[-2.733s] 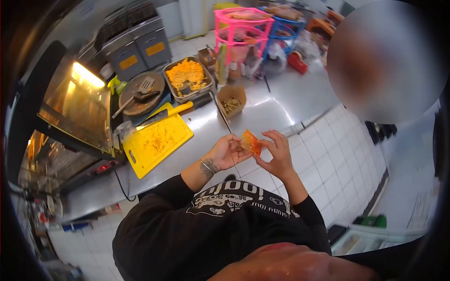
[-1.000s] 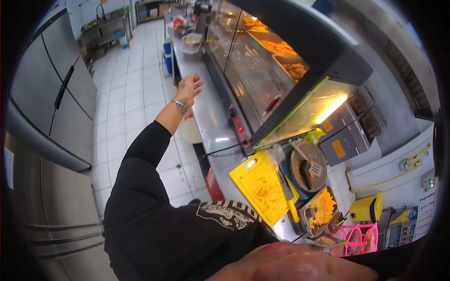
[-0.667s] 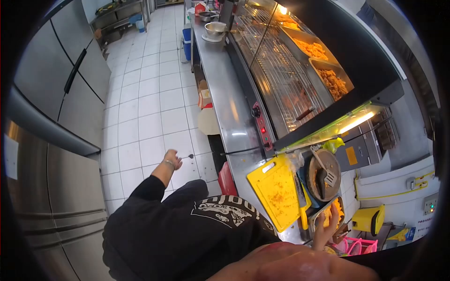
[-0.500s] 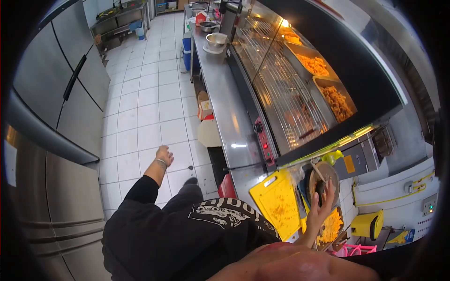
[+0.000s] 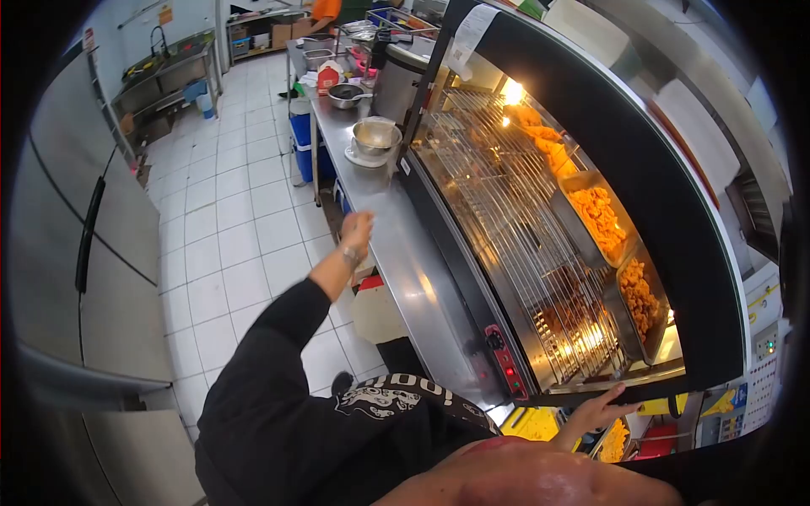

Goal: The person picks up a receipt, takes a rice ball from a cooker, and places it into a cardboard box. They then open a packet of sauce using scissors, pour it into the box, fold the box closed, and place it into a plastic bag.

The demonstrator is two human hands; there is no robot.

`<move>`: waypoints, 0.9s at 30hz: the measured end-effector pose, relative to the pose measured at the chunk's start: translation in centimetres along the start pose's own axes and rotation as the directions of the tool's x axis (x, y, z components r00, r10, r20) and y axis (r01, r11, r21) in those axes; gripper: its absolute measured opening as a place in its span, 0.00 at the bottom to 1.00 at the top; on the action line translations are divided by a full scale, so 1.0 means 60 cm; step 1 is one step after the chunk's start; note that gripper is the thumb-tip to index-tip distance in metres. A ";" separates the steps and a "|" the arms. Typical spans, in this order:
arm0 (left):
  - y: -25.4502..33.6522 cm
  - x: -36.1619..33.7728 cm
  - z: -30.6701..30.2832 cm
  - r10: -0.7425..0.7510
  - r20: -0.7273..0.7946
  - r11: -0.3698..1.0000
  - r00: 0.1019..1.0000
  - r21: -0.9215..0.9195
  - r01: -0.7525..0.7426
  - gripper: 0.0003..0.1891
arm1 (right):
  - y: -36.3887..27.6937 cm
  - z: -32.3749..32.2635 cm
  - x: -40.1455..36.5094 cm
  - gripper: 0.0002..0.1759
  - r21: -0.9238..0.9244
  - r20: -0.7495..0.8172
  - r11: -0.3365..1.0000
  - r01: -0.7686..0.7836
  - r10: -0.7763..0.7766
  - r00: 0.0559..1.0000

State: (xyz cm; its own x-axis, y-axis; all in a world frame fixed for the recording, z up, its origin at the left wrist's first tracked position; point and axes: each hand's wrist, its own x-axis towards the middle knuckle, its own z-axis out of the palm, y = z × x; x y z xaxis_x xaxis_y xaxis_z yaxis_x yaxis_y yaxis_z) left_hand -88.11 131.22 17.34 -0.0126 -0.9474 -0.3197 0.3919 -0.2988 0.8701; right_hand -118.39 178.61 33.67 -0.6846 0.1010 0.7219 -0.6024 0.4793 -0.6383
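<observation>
My left hand (image 5: 356, 233) is over the near edge of the steel counter (image 5: 395, 218), its fingers curled together and nothing showing in them. My right hand (image 5: 593, 415) is open, fingers stretched out, right at the bottom frame of a glass food warmer (image 5: 485, 287). Behind the glass are wire racks (image 5: 515, 219), a metal tray of orange fried pieces (image 5: 597, 221) and a second tray of browner fried pieces (image 5: 639, 304). Below my right hand, a yellow cutting board (image 5: 533, 419) shows only in part. Beside it is a tray of yellow-orange food (image 5: 614, 442).
Metal bowls (image 5: 375, 137) and a red carton (image 5: 329, 78) stand farther along the counter. Steel fridge doors (image 5: 76, 228) line the left. A blue cooler (image 5: 305, 152) sits under the counter. At the far end are a sink (image 5: 173, 72) and a person in orange (image 5: 325, 10).
The view has shifted toward the warmer and up the counter. My left hand has risen from over the floor to the counter edge and curled. My right hand has moved from the lidded pan to the warmer's bottom edge.
</observation>
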 end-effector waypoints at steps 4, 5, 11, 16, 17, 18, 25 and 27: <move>0.237 0.135 0.182 0.506 0.313 0.805 0.804 0.164 -0.570 0.15 | -0.031 0.013 -0.009 0.41 -0.029 -0.080 0.997 -0.071 0.068 0.995; 0.282 0.158 0.240 0.617 0.256 0.757 0.744 0.067 -0.650 0.17 | -0.041 0.012 -0.012 0.41 -0.063 -0.094 0.995 -0.077 0.071 0.993; 0.469 0.300 0.478 0.926 0.282 0.161 0.251 0.308 -0.938 0.32 | -0.011 0.018 -0.009 0.36 0.025 -0.156 0.993 -0.115 0.118 0.981; 0.465 0.114 0.438 0.697 0.503 0.654 0.511 -0.155 -0.740 0.14 | -0.001 -0.005 -0.013 0.40 0.072 -0.023 0.985 -0.155 0.157 0.987; 0.438 0.059 0.420 0.674 0.531 0.673 0.513 -0.156 -0.723 0.17 | 0.002 -0.007 -0.015 0.40 0.134 -0.001 0.983 -0.124 0.125 0.992; 0.402 -0.008 0.398 0.624 0.576 0.717 0.529 -0.153 -0.680 0.13 | 0.003 -0.014 -0.020 0.39 0.158 0.050 0.979 -0.131 0.125 0.991; 0.130 -0.471 0.236 0.109 0.856 0.993 0.505 -0.114 -0.023 0.05 | -0.015 -0.169 -0.077 0.26 0.142 0.548 0.988 -0.055 -0.032 0.836; 0.078 -0.578 0.209 0.014 0.898 0.994 0.439 -0.059 0.088 0.05 | -0.049 -0.236 -0.127 0.23 0.257 0.565 0.922 -0.288 0.098 0.819</move>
State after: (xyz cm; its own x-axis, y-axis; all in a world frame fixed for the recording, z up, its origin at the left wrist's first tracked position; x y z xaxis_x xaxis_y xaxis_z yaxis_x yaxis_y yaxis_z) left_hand -97.36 161.27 37.22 -0.8261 -0.5233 0.2090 0.4429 -0.3738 0.8149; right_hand -105.57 188.76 33.82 -0.8520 -0.3629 0.3775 -0.4639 0.1888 -0.8655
